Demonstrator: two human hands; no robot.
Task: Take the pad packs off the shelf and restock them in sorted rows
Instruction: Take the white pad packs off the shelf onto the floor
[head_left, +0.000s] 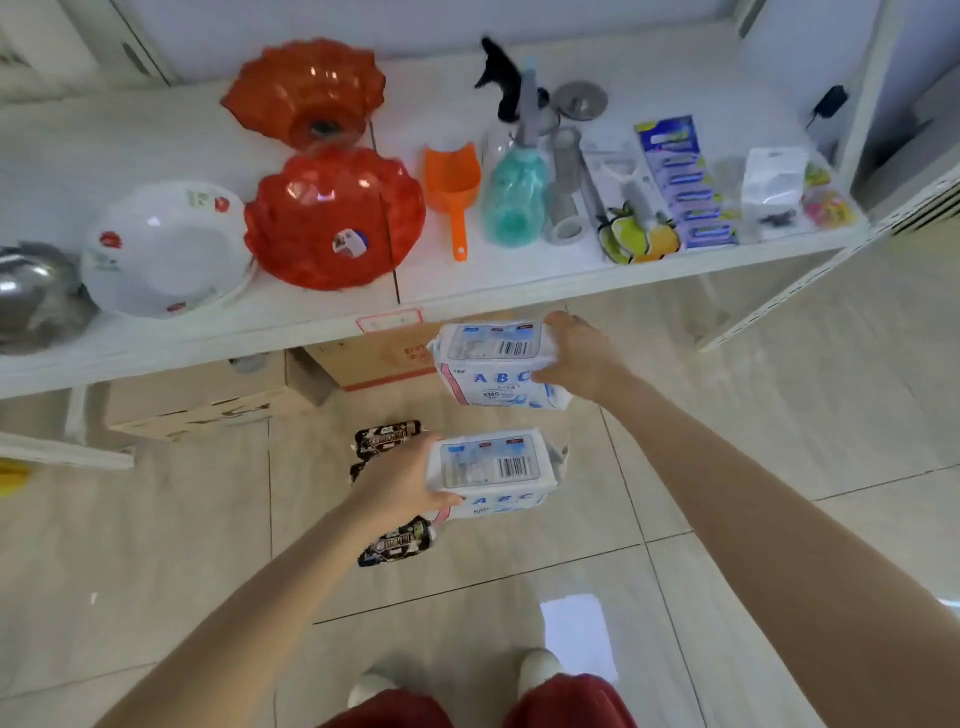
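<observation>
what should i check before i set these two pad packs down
1. Right hand grips the upper pack: ok.
2. Left hand grips the lower pack: ok.
3. Both packs are the same kind, white with ABC print: ok.
4. Both face the same way, barcode side up: ok.
5. Spot for the sorted row: cannot tell; no pad row shows on the shelf.
6. Floor below the hands free: not ok, dark packs lie there.
</observation>
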